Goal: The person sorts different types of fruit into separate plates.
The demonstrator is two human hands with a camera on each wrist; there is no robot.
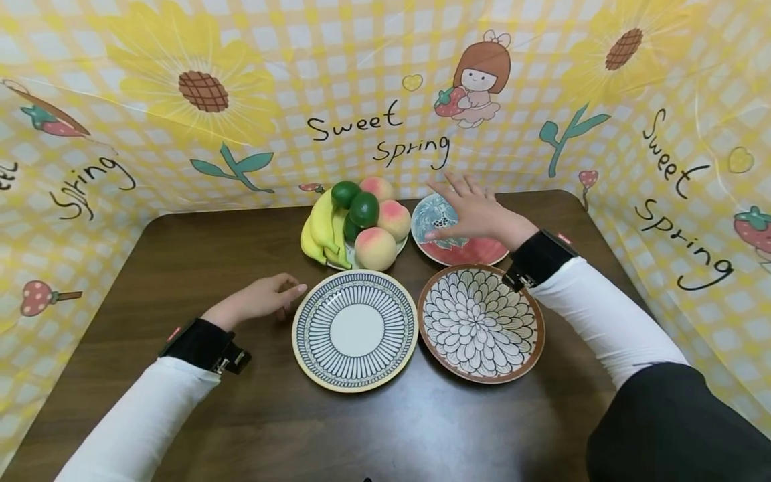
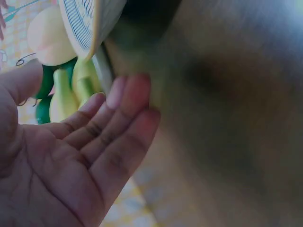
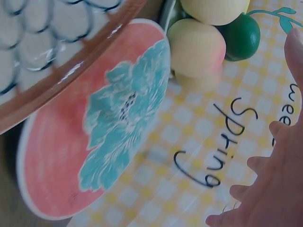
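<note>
My left hand [image 1: 265, 299] is just left of the round plate with blue radiating lines [image 1: 355, 331], fingertips close to its rim. In the left wrist view its palm shows, with loosely bent fingers [image 2: 118, 161] and nothing held. Above the red plate with a teal flower [image 1: 464, 256], my right hand [image 1: 476, 214] spreads its fingers and covers part of it. The brown-rimmed petal-pattern plate [image 1: 482, 328] lies nearer me, beside the blue-lined one. Behind them, a plate carries yellow bananas [image 1: 322, 231], peaches [image 1: 376, 249] and dark green oval fruits [image 1: 364, 209].
The plates stand on a dark brown wooden table [image 1: 241, 415]. A yellow checked cloth [image 1: 361, 60] with sunflowers and lettering rises behind the table and along both sides. Black wrist straps [image 1: 201, 343] carry small cameras over the white sleeves.
</note>
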